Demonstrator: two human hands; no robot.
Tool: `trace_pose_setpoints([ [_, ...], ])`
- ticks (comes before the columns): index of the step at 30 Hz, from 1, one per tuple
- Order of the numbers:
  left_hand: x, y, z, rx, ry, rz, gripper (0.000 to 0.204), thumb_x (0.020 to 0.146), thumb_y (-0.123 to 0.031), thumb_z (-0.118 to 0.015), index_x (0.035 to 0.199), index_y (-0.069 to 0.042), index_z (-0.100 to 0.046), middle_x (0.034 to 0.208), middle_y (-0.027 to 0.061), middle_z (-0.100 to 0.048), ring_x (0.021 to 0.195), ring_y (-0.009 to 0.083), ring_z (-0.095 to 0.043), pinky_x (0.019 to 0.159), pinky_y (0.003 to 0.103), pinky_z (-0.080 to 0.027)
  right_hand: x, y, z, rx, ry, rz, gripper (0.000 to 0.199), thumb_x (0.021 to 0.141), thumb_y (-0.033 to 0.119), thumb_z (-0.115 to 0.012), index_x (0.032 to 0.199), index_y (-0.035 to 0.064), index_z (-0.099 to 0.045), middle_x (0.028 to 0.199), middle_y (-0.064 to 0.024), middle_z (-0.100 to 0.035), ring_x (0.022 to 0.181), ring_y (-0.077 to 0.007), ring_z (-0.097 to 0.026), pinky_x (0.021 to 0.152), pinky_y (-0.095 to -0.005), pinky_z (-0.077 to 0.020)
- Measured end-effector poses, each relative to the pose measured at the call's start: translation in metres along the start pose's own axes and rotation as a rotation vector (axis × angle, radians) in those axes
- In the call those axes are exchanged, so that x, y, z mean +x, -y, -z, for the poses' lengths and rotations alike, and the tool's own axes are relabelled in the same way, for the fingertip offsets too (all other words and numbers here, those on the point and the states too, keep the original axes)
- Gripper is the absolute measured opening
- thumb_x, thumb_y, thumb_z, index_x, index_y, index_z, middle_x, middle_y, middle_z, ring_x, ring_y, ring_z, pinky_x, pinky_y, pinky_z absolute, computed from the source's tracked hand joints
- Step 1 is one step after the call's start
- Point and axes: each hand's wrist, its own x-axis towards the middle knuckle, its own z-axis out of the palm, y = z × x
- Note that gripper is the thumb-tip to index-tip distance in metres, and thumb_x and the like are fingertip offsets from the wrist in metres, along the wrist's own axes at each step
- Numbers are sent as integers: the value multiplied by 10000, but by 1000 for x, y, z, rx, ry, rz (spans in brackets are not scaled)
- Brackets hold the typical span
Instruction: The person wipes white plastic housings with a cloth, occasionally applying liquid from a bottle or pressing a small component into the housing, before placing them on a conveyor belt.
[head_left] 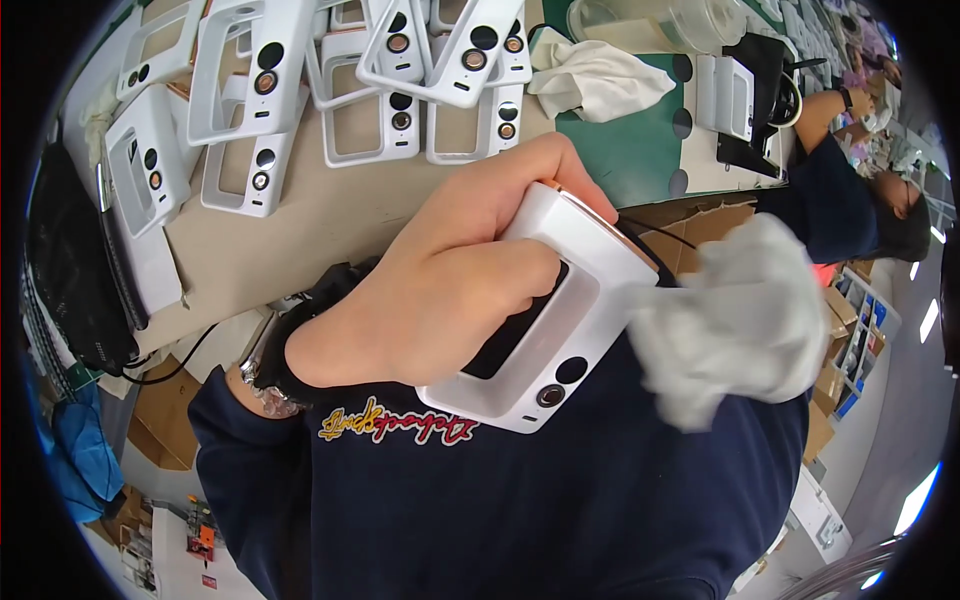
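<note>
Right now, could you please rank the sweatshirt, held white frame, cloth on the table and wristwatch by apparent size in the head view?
Largest to smallest:
1. Sweatshirt
2. Held white frame
3. Cloth on the table
4. Wristwatch

A beige worktable (335,215) stretched across a workroom, a green mat (620,155) lying on it and a clear plastic container (705,25) at the mat's far side. Black mesh fabric (75,265) draped the table's left end, with blue material (75,450) bunched lower down and a cardboard box (165,425) below a dark cable (170,378). At right, a co-worker in a dark top (830,210) stretched out an arm, near a rack with blue bins (868,345), as ceiling lights (928,320) glowed beyond
</note>
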Motion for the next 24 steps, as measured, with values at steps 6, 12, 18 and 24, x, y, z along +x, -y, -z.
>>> trace_pose_setpoints([
  [6,2,4,-3,-2,-53,9,328,639,59,-355,945,-8,-454,529,-18,-395,370,17,-246,342,197,-165,-19,-1,-11,-56,-44,124,165,577,160,-712,636,48,-607,454,-60,-428,376,-191,-395,343,-298,-287],
  [12,3,7,-2,54,-83,-54,327,645,57,-352,949,-7,-452,562,-12,-423,373,16,-240,347,192,-164,-14,-5,-2,-110,-80,164,187,620,216,-701,733,90,-621,505,-39,-438,393,-199,-383,368,-306,-299],
  [18,6,7,0,134,-98,-160,326,651,55,-349,955,-6,-450,602,-6,-456,378,15,-234,354,187,-163,-17,-48,15,-15,481,103,273,696,78,-575,966,32,-574,562,-40,-483,452,-175,-457,411,-259,-348],
  [24,6,-9,4,-21,-144,-78,322,635,55,-356,942,8,-441,609,44,-479,351,20,-226,323,178,-167,-37,-79,-18,-248,-227,-238,366,698,45,-607,1057,91,-552,737,-88,-550,647,-211,-546,506,-290,-419],
])
